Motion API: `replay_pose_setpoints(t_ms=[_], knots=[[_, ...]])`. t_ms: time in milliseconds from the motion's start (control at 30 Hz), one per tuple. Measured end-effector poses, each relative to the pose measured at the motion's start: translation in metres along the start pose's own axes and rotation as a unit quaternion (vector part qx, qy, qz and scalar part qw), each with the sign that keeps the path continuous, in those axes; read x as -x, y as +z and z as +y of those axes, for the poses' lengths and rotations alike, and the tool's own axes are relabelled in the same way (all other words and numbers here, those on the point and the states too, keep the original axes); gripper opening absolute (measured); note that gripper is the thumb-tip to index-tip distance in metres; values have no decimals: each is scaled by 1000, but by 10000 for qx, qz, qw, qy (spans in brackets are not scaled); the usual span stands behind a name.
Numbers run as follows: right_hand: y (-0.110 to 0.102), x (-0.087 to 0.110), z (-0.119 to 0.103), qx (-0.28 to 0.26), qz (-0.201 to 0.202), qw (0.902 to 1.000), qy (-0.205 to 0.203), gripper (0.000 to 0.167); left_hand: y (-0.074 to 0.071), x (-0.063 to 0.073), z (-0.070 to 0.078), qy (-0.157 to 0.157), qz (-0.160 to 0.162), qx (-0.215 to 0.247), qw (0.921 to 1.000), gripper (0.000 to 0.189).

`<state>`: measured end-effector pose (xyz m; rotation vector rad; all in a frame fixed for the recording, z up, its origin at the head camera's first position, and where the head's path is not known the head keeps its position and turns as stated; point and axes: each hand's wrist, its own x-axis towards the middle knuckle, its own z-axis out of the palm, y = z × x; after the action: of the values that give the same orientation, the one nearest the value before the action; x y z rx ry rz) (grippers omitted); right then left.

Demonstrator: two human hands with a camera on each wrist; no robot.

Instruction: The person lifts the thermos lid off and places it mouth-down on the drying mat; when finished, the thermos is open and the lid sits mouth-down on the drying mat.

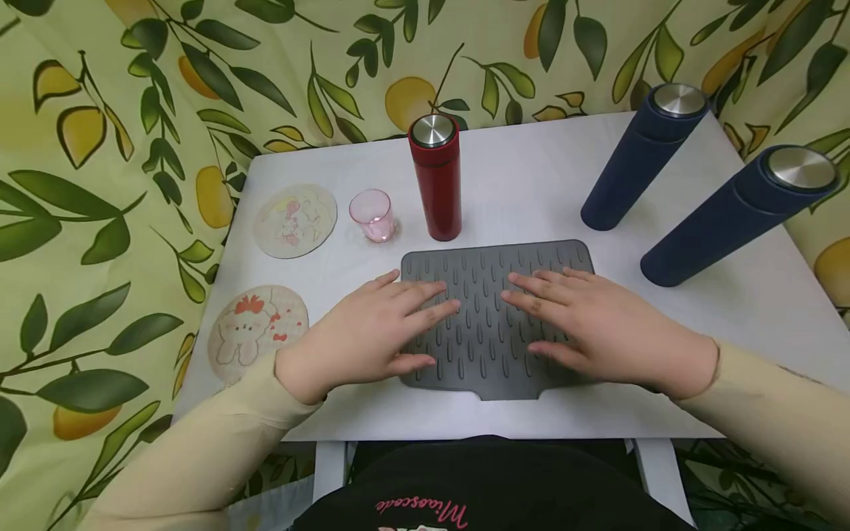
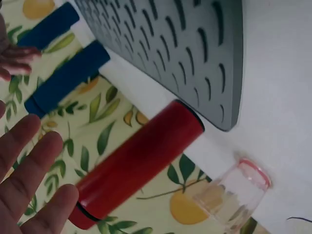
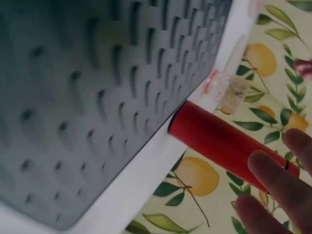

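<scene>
A grey ridged mat [image 1: 488, 332] lies on the white table with a small tab at its near edge. My left hand [image 1: 372, 328] is over the mat's left side, fingers spread and pointing right. Over the right side is my right hand [image 1: 598, 324], its fingers also spread, pointing left. Both hands hold nothing. Behind the mat stands a red thermos bottle [image 1: 438, 181] with a silver lid top. In the left wrist view the left fingers [image 2: 41, 161] show straight and apart; the right wrist view shows the right fingers [image 3: 280, 178] likewise.
A pink clear glass [image 1: 373, 215] stands left of the red bottle. Two round coasters with cartoon prints, a far one [image 1: 295, 221] and a near one [image 1: 255, 332], lie at the left. Two dark blue bottles, one farther [image 1: 640, 158] and one nearer [image 1: 730, 217], stand at the right.
</scene>
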<state>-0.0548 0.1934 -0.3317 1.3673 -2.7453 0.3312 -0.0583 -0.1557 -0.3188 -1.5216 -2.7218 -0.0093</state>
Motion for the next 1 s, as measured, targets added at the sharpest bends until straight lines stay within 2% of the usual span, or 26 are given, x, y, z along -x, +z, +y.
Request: replay_pose_setpoints(t_ms=[100, 167, 233, 300, 367, 467, 600, 667, 800, 900, 1000], knots=[[4, -14, 6, -470, 500, 9974, 238, 64, 0, -5, -11, -221, 425, 253, 9985, 68], [7, -26, 9, -800, 698, 9929, 538, 55, 0, -8, -18, -455, 670, 439, 9957, 63], [10, -39, 13, -1166, 825, 9853, 932, 50, 0, -12, -26, -713, 889, 569, 9919, 60], [13, -55, 17, -1605, 951, 9731, 1351, 49, -1, -16, -32, -992, 1101, 632, 9869, 58], [16, -72, 23, -2065, 1141, 9564, 1723, 52, -1, -20, -39, -1256, 1347, 719, 9803, 58], [22, -100, 32, -2717, 1495, 9246, 2212, 64, -3, -29, -47, -1606, 1745, 859, 9677, 60], [34, -134, 42, -3352, 1881, 8850, 2627, 84, -6, -40, -58, -1978, 2261, 1034, 9482, 65], [40, -148, 46, -3565, 1960, 8706, 2766, 93, -6, -45, -63, -2088, 2514, 1074, 9390, 67], [53, -168, 50, -3875, 1993, 8525, 2887, 108, -6, -56, -72, -2171, 2942, 1137, 9238, 74], [60, -177, 51, -4061, 2032, 8427, 2893, 113, -6, -64, -77, -2166, 3151, 1190, 9163, 79], [65, -184, 50, -4184, 2103, 8351, 2887, 110, -8, -70, -82, -2122, 3293, 1269, 9113, 81]])
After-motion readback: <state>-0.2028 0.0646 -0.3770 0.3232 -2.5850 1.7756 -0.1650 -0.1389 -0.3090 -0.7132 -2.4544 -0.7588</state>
